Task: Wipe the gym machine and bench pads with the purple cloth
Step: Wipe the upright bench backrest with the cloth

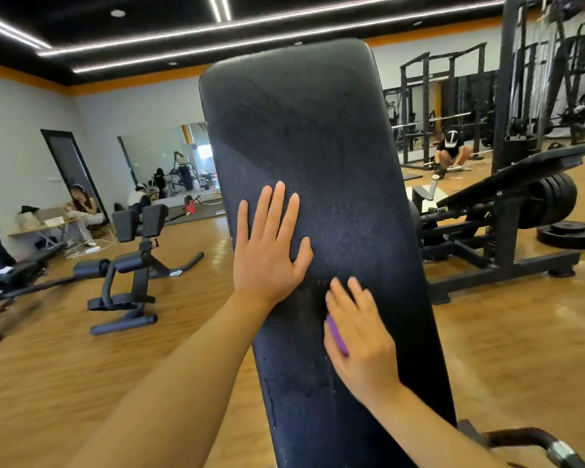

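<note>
A tall black bench back pad (pixel 311 157) stands tilted upright in the middle of the view, with wet streaks on its lower half. My left hand (pixel 267 251) lies flat on the pad's left side, fingers straight and spread. Lower and to the right, my right hand (pixel 358 336) presses the purple cloth (pixel 336 334) against the pad. Only a small strip of the cloth shows under the palm. The right hand is slightly blurred.
A black roman-chair machine (pixel 132 265) stands on the wooden floor at left. A plate-loaded machine (pixel 507 211) and weight plates (pixel 569 233) are at right. Squat racks (pixel 443 106) line the back wall. Several people are in the background. A handle (pixel 534 442) sits at bottom right.
</note>
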